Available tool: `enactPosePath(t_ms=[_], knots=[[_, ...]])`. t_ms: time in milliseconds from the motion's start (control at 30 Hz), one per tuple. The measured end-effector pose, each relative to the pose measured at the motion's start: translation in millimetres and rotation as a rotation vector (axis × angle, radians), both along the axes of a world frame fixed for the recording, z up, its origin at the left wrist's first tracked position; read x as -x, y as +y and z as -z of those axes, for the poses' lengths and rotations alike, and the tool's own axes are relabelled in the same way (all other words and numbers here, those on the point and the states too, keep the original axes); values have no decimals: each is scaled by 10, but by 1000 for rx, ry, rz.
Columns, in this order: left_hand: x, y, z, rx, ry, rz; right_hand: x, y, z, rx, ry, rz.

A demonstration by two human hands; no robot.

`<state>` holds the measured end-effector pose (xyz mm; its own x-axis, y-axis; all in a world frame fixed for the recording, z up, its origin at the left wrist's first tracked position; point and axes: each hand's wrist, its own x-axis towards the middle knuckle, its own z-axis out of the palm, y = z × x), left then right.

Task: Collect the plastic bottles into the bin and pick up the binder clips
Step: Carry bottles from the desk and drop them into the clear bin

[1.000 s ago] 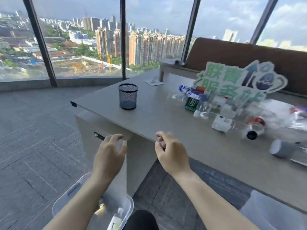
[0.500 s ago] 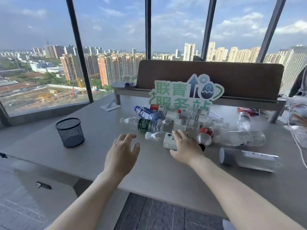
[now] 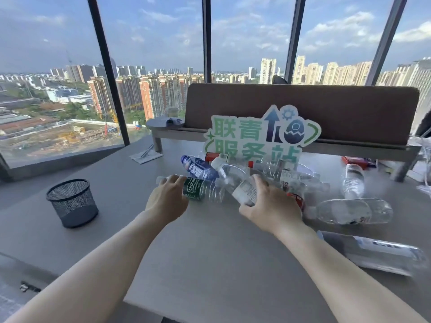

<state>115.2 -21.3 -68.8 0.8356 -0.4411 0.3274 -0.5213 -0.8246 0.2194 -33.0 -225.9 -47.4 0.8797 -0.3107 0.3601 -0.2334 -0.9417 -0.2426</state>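
Note:
Several empty plastic bottles lie in a heap on the grey desk [image 3: 210, 248] below a green sign. My left hand [image 3: 166, 198] curls over the neck end of a clear bottle with a dark green label [image 3: 200, 190]. My right hand [image 3: 270, 206] grips a clear bottle with a white label [image 3: 242, 187], tilted up to the left. A blue bottle [image 3: 198, 167] lies just behind them. More clear bottles lie to the right, one large [image 3: 349, 210], one upright [image 3: 353, 180]. The bin and binder clips are out of view.
A black mesh pen cup [image 3: 72, 202] stands at the desk's left. The green and white sign [image 3: 261, 136] leans against a brown divider panel [image 3: 303, 108]. A grey-capped clear cylinder [image 3: 373, 252] lies at the right. Paper [image 3: 145, 156] lies far left.
The view has swung from the floor bin up to the desk. Both hands have reached forward onto the heap: the left onto the green-label bottle, the right lifting the white-label bottle.

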Motion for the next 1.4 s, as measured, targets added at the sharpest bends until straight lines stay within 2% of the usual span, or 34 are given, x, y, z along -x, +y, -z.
enactPosePath(t_ms=[233,400,500,633,767,900,1067,1167,1400], knots=[[-462,-376,138,-379,-12,127,18,-174,81,-90,-19,46],[-483,-336,206,-420,-52,109,11,-128,164,-133,-18,58],[-273,-143,143,-274,-48,52,39,5,122,-156,-57,34],[115,320,-85,21,-73,-61,117,294,14,-184,-100,-44],[530,1099,-287,261,-40,-194,193,852,-105,-259,-138,-161],[871,1998,-201,487,47,-338,251,1648,-131,-355,-150,-331],[1311,2929,343,823,127,-526,330,2644,79,-381,-113,-487],[1468,3334,894,972,251,-649,351,3121,395,-411,-52,-574],[1545,3744,2168,1028,485,-940,303,3708,1393,-480,248,-600]])
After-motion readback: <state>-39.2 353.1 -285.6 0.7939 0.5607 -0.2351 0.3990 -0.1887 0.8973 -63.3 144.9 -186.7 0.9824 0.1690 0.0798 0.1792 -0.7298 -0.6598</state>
